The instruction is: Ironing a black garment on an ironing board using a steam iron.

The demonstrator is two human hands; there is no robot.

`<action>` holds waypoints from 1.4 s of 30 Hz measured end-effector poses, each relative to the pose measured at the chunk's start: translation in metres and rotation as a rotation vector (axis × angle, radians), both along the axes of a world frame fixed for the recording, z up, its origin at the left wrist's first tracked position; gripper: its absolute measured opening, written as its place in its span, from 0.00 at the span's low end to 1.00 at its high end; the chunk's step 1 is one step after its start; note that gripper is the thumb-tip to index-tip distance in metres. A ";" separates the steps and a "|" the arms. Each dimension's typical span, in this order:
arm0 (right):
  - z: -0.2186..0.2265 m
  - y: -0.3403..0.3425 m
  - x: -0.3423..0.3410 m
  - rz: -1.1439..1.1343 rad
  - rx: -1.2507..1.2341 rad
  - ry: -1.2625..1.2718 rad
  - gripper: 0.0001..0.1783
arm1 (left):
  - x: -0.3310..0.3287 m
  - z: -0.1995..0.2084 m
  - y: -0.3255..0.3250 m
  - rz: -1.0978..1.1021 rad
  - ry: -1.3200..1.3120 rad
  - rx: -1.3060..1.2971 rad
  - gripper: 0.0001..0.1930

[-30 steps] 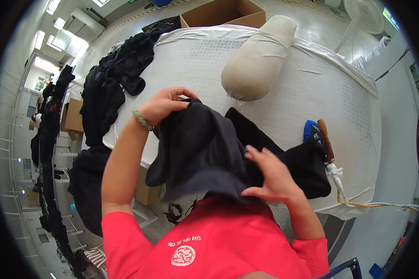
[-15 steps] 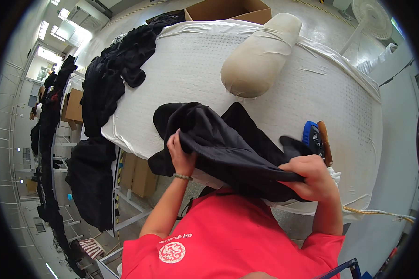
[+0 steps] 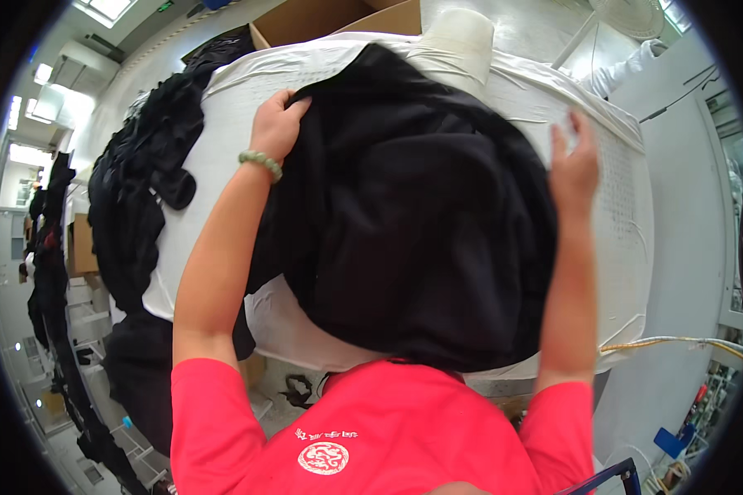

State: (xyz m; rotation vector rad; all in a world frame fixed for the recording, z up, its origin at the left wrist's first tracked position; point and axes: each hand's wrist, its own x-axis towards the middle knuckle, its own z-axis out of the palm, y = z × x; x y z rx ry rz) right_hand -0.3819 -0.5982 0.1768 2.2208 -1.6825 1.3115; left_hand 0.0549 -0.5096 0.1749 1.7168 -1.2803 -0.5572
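Note:
A large black garment (image 3: 421, 231) is spread out in front of me over the white padded table (image 3: 636, 289). Its far part covers the near end of the pale padded pressing form (image 3: 458, 49). At the garment's upper left edge my left hand (image 3: 279, 124), with a beaded bracelet on the wrist, is closed on the cloth. Just beyond the right edge, my right hand (image 3: 574, 161) is raised with its fingers apart and holds nothing; it is slightly blurred by motion.
A heap of black clothing (image 3: 140, 173) lies along the table's left side. Behind the table stands an open cardboard box (image 3: 330, 25). A yellowish cord (image 3: 677, 341) runs off the right edge. Beyond it are a grey cabinet (image 3: 669, 173) and a white fan (image 3: 627, 16).
The bunched garment has been spread out away from me, now hiding the blue-and-black tool and brown stick. Both hands moved farther forward; the right has let go of the cloth.

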 end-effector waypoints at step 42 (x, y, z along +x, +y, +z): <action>-0.051 0.146 0.094 0.165 0.568 -0.201 0.29 | -0.041 -0.098 0.053 -0.110 0.355 0.022 0.16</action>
